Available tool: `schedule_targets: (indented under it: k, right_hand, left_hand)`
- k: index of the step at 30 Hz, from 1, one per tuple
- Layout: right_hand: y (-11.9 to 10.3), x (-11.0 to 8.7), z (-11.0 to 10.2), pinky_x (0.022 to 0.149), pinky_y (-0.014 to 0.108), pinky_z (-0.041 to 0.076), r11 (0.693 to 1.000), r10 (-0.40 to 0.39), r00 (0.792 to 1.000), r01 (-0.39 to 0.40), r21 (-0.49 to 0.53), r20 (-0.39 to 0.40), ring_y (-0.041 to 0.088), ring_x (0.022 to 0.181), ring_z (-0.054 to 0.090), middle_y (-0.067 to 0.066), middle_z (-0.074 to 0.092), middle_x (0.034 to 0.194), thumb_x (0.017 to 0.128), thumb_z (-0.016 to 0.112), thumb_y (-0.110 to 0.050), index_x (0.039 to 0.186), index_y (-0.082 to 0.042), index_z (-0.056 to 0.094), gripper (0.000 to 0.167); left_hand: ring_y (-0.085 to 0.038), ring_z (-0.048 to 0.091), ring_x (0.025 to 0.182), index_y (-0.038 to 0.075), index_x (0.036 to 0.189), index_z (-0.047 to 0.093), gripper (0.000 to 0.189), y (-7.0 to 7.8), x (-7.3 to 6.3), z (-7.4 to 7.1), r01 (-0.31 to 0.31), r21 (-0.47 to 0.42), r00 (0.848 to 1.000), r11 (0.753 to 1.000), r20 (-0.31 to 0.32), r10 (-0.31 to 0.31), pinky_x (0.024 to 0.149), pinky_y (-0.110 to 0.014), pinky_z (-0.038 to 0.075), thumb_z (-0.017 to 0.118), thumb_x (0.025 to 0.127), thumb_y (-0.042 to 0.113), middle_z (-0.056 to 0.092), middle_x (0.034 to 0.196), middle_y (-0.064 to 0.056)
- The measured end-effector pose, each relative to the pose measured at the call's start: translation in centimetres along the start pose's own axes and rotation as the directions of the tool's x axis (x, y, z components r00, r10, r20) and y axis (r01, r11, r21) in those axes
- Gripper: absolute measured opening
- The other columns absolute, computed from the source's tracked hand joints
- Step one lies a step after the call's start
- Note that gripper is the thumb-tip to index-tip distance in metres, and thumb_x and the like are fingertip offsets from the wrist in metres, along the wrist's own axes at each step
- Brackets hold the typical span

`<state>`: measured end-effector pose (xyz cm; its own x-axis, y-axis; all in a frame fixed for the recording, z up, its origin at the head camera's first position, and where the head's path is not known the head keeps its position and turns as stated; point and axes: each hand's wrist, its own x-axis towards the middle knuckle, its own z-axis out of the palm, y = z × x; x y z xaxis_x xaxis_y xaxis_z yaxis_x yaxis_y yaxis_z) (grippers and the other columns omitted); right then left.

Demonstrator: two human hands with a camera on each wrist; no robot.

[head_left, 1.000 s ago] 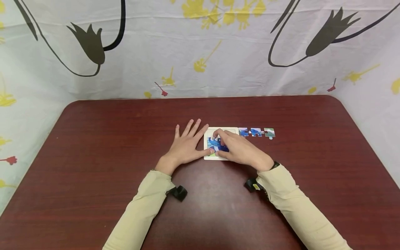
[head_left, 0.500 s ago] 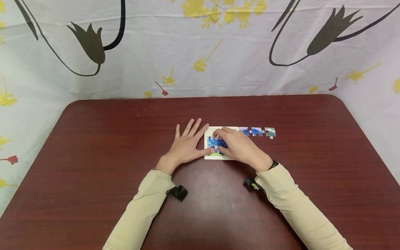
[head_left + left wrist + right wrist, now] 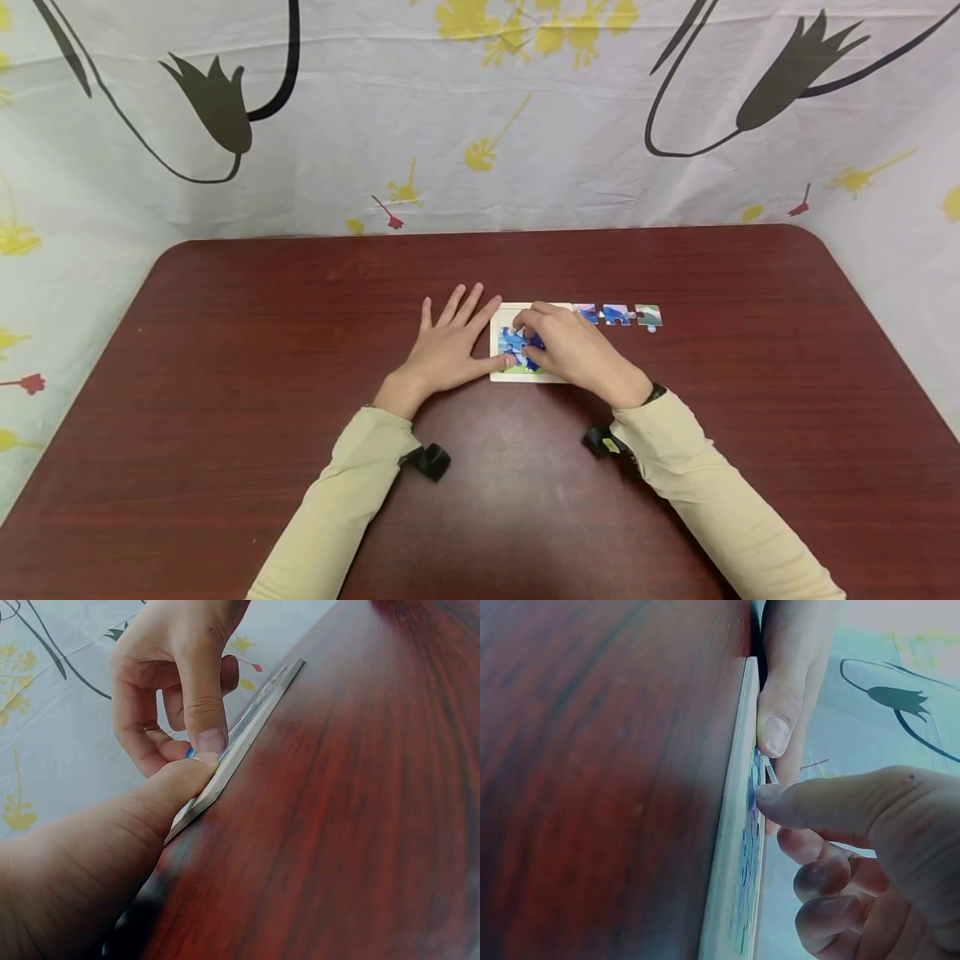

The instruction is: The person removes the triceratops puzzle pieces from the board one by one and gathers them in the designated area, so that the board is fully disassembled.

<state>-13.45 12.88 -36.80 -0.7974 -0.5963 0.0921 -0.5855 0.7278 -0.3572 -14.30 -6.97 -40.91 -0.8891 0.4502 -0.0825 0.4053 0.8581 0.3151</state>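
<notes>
A small jigsaw puzzle with a pale frame (image 3: 531,377) lies on the table, blue pieces set inside it. My left hand (image 3: 448,354) is flat with fingers spread at the frame's left side, its thumb pressing on the lower left of the puzzle. Above the puzzle, my right hand (image 3: 581,350) pinches a puzzle piece (image 3: 771,771) between thumb and fingers; the piece stands tilted up from the board in the right wrist view. A bit of its blue shows (image 3: 190,752) in the left wrist view. The right hand hides the puzzle's right half.
Three loose puzzle pieces lie in a row right of the frame: one blue piece (image 3: 586,313) beside it, another blue piece (image 3: 617,315), then a greenish piece (image 3: 648,316). A patterned cloth (image 3: 322,125) hangs behind the brown table (image 3: 262,375).
The right thumb has moved up from the puzzle's lower part toward its middle, and the fingers have closed in around a piece. The left hand stays in place.
</notes>
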Motion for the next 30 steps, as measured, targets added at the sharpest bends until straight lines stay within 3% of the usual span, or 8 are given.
schedule_targets:
  k: [6, 16, 23, 30]
  right_hand:
    - [0.0, -0.1, 0.1, 0.064, 0.031, 0.048, 0.999, -0.023, 1.000, 0.023, -0.023, 0.002, 0.014, 0.072, 0.058, 0.005, 0.059, 0.097, 0.081, 0.073, -0.019, 0.108, -0.004, 0.064, 0.032]
    - [0.2, -0.5, -0.2, 0.062, 0.030, 0.048, 1.000, -0.006, 1.000, 0.006, 0.003, -0.004, 0.013, 0.071, 0.057, 0.005, 0.058, 0.098, 0.083, 0.072, -0.018, 0.107, -0.004, 0.064, 0.029]
    - [1.0, -1.2, -1.9, 0.067, 0.034, 0.048, 0.998, 0.047, 0.998, -0.045, 0.047, -0.030, 0.017, 0.078, 0.058, 0.006, 0.059, 0.099, 0.081, 0.073, -0.015, 0.110, -0.004, 0.063, 0.033]
    - [2.3, -1.9, -4.0, 0.054, 0.032, 0.041, 0.998, 0.063, 0.996, -0.062, 0.025, -0.069, 0.018, 0.065, 0.051, 0.007, 0.059, 0.095, 0.081, 0.070, -0.007, 0.111, -0.002, 0.063, 0.032]
  left_hand:
    - [-0.021, -0.006, 0.141, 0.029, 0.151, 0.012, 0.087, 0.0, 0.0, 0.0, -0.006, 0.009, 1.000, 1.000, -0.002, 0.006, 0.104, -0.059, -0.006, 0.042, 0.082, 0.073, 0.002, 0.156, -0.001]
    - [-0.020, -0.009, 0.140, 0.029, 0.151, 0.010, 0.088, 0.2, 0.1, 0.2, -0.008, 0.009, 1.000, 1.000, 0.012, 0.008, 0.104, -0.058, -0.008, 0.041, 0.081, 0.074, 0.000, 0.156, -0.001]
    - [-0.020, -0.009, 0.140, 0.029, 0.151, 0.010, 0.088, 0.2, 0.0, 0.2, -0.011, -0.005, 1.000, 1.000, 0.011, 0.011, 0.104, -0.058, -0.008, 0.041, 0.081, 0.073, 0.000, 0.156, -0.001]
    - [-0.020, -0.008, 0.141, 0.029, 0.151, 0.011, 0.088, 0.0, -0.1, 0.1, -0.008, -0.017, 1.000, 1.000, -0.010, 0.007, 0.104, -0.058, -0.008, 0.043, 0.081, 0.073, 0.002, 0.156, -0.001]
